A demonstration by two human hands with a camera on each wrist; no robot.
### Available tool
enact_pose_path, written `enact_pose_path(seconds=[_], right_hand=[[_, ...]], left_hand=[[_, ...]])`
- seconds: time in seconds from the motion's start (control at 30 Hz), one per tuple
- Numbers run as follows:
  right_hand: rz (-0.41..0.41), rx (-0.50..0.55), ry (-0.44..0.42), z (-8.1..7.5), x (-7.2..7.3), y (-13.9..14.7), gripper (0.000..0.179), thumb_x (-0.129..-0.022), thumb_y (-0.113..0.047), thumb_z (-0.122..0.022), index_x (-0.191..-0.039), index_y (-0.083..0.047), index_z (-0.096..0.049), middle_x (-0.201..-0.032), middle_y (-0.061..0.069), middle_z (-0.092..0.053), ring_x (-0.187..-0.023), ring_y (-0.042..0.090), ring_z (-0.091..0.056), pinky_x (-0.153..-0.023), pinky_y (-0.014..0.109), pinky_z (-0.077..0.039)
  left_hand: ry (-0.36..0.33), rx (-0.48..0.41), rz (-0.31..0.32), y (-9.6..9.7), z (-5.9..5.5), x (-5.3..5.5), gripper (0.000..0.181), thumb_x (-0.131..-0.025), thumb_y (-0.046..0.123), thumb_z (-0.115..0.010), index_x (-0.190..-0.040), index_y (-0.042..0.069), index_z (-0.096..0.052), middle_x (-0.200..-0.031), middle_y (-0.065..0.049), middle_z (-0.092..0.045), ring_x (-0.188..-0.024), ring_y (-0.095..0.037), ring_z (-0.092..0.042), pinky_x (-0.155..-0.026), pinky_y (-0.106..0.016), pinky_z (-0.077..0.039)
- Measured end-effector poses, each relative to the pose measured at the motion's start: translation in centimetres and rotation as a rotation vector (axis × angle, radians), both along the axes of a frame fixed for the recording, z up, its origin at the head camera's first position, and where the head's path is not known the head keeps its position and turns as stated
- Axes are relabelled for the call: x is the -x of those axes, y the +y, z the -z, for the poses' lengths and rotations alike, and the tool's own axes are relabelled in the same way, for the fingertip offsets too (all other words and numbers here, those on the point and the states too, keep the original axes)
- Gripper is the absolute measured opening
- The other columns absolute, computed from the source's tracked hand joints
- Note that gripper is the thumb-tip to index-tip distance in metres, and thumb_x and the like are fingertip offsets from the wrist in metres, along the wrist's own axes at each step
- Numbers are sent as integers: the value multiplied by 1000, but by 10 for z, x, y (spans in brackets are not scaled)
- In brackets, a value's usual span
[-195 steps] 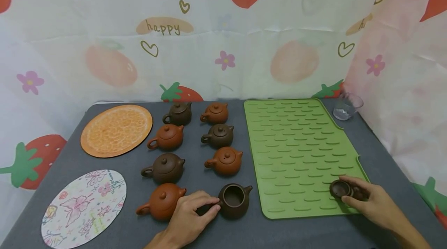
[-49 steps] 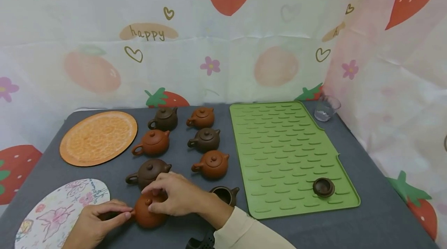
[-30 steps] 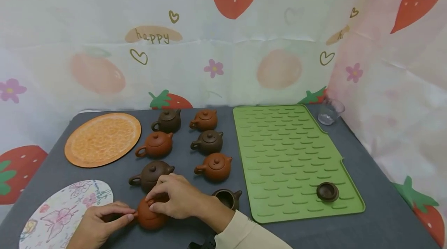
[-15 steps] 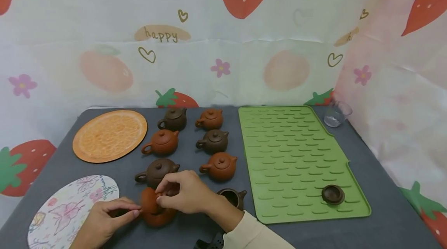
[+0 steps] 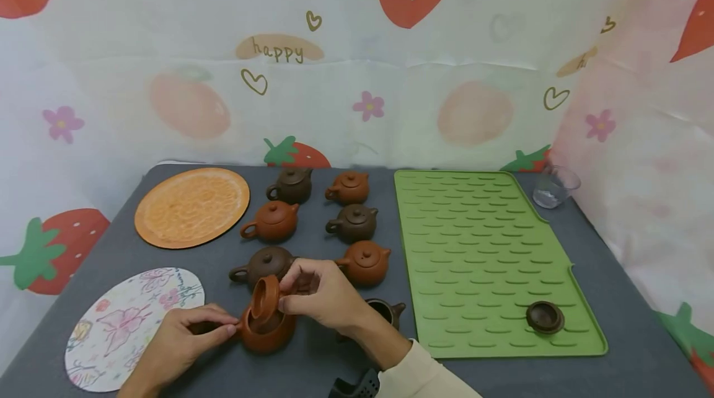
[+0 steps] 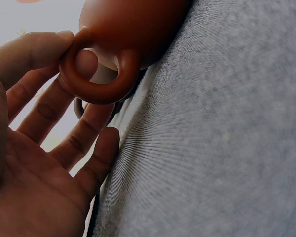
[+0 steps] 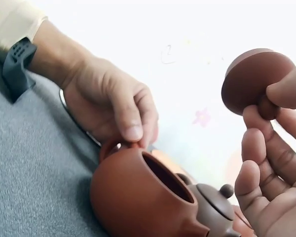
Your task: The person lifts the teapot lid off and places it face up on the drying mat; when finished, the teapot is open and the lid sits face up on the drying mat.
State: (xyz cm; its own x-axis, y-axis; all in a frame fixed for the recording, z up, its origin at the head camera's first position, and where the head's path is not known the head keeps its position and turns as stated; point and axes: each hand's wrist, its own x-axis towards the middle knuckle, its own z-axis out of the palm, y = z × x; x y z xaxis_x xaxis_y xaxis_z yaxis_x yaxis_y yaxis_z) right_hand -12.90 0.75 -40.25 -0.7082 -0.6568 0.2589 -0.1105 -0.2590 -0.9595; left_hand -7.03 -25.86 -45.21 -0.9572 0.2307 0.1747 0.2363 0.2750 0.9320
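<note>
My left hand point(image 5: 186, 339) pinches the ring handle of an orange-brown clay teapot point(image 5: 269, 337) between thumb and finger; the handle point(image 6: 96, 94) shows close up in the left wrist view. Thumb and fingers of my right hand point(image 5: 320, 292) pinch the knob of that pot's lid point(image 5: 264, 297). Tilted on edge, the lid is held above the pot, clear of its mouth in the right wrist view. A dark brown teapot without its lid point(image 5: 385, 311) stands partly behind my right forearm. Its upturned dark lid point(image 5: 545, 317) lies on the green mat point(image 5: 474, 249).
Several lidded teapots, dark brown and orange-brown, stand behind in two columns, among them a dark one point(image 5: 266, 263) just behind the opened pot. Two oval placemats, one orange point(image 5: 192, 207), one drawn-on white point(image 5: 134, 330), lie left. A glass cup point(image 5: 555, 186) is at the far right.
The dark lid was set down upside down on the green mat. Both hands went to the orange-brown teapot, and my right hand has lifted its lid and tipped it up.
</note>
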Motion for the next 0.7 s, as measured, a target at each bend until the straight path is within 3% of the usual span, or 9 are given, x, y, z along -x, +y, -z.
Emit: enact_pose_path(seconds=[0.13, 0.2, 0.3, 0.37, 0.6, 0.7], right_hand=[[-24, 94, -73, -4, -1, 6, 39, -89, 6, -61, -126, 6, -49, -92, 9, -64, -81, 19, -63, -72, 34, -52], [-38, 138, -82, -6, -3, 8, 47, -90, 6, -60, -134, 5, -46, -95, 10, -64, -84, 20, -64, -77, 44, -52], [-49, 181, -86, -10, -4, 12, 47, -90, 6, -60, -135, 5, -48, -102, 12, -65, -89, 21, -65, -79, 59, -48], [-55, 197, -89, -13, -5, 15, 43, -91, 6, -58, -133, 6, -50, -106, 13, -65, -90, 22, -65, -80, 61, -46], [-98, 262, -152, -22, -6, 29, 35, -93, -1, -57, -127, -3, -50, -102, 12, -63, -81, 20, -60, -75, 32, -51], [-102, 276, -161, -25, -5, 36, 34, -94, -11, -62, -125, -5, -48, -102, 12, -64, -82, 20, -61, -75, 32, -51]], left_hand=[[-5, -18, 21, 0, 1, 1, 11, -88, 1, -70, -96, 2, -76, -90, -10, -70, -82, -21, -65, -70, -28, -53], [-5, -19, 23, -1, 1, 1, 11, -88, 1, -70, -96, 2, -76, -90, -10, -70, -83, -21, -65, -71, -28, -53], [-4, -19, 18, -1, 1, 0, 10, -87, 1, -70, -96, 3, -76, -90, -10, -70, -83, -21, -65, -71, -28, -53], [-7, -21, 12, 0, 1, 0, 10, -87, 2, -70, -96, 3, -76, -90, -10, -70, -83, -21, -65, -71, -28, -53], [-3, -43, 27, 0, 4, 0, 11, -87, -1, -70, -96, 2, -75, -90, -12, -69, -84, -21, -65, -71, -28, -53], [17, -55, 37, -1, 5, 2, 12, -87, -3, -69, -96, 1, -75, -90, -12, -69, -83, -21, -65, -70, -28, -53]])
